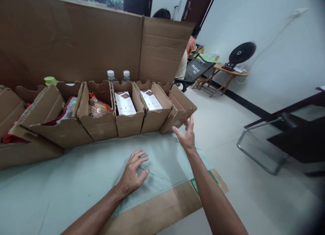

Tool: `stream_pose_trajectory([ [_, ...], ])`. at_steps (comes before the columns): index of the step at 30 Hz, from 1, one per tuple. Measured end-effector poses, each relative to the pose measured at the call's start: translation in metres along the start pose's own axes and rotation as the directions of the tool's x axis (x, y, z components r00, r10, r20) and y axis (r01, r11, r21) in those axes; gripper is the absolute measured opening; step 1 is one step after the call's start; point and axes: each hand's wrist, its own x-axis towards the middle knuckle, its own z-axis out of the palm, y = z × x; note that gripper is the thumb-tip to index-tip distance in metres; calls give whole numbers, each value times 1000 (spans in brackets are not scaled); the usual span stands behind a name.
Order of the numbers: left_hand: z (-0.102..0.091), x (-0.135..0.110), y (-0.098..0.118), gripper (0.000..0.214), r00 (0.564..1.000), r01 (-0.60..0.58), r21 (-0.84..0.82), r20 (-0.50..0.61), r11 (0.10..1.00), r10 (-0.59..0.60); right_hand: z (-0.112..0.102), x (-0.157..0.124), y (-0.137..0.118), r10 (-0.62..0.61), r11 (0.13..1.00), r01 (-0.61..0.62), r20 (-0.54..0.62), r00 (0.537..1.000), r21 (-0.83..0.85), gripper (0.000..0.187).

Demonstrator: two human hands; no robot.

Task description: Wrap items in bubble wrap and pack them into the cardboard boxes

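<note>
The end cardboard bin (181,107) stood at the row's three-o'clock end, about eleven o'clock from the right hand (187,137), whose fingers were parted; whether they touched it I couldn't tell. At its seven o'clock, the left hand (134,172), empty, fingers loosely spread, was over the pale cloth (86,187).

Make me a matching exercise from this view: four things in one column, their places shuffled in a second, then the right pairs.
Column one
1. Left hand
2. Right hand
3. Black fan
4. White-capped bottles

Column two
A. Behind the row of cardboard bins
B. Over the pale cloth, apart from the bins
C. On the small wooden table
D. At the rightmost bin

Right pairs: 1-B, 2-D, 3-C, 4-A
</note>
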Motion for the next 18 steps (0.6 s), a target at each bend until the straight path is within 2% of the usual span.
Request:
stream_pose_trajectory([
  [2, 0, 0, 0, 32, 1000, 15, -10, -5, 1000, -15, -7, -9, -13, 10, 1000, -12, -116, 993, -15, 92],
  [4, 0, 0, 0, 32, 1000, 17, -18, -5, 1000, -17, -10, -16, -35, -42, 998, 36, -141, 989, -48, 70],
  [6, 1, 0, -1, 32, 1000, 10, -21, -3, 1000, -10, -5, -17, -62, -122, 992, 121, -13, 992, -39, 58],
  [8, 1, 0, -2, 32, 1000, 7, -24, -12, 1000, -7, 7, -8, -88, -166, 985, 172, 162, 973, -25, 59],
  [10, 1, 0, -2, 33, 999, 13, -33, -34, 999, -14, 21, 9, -109, -150, 976, 189, 294, 944, -109, 59],
  [11, 0, 0, -3, 36, 999, 21, -43, -49, 999, -23, 28, 17, -117, -126, 967, 192, 337, 933, -170, 53],
  [13, -2, 0, -3, 44, 994, 50, -73, -91, 996, -57, 37, 30, -125, -78, 946, 188, 378, 923, -263, 33],
  [15, -4, -1, -3, 54, 980, 99, -123, -160, 987, -118, 37, 31, -130, -65, 941, 182, 376, 924, -286, 16],
  [18, -7, 0, -3, 61, 929, 171, -234, -284, 957, -235, 18, 7, -136, -78, 943, 185, 358, 930, -277, 12],
])
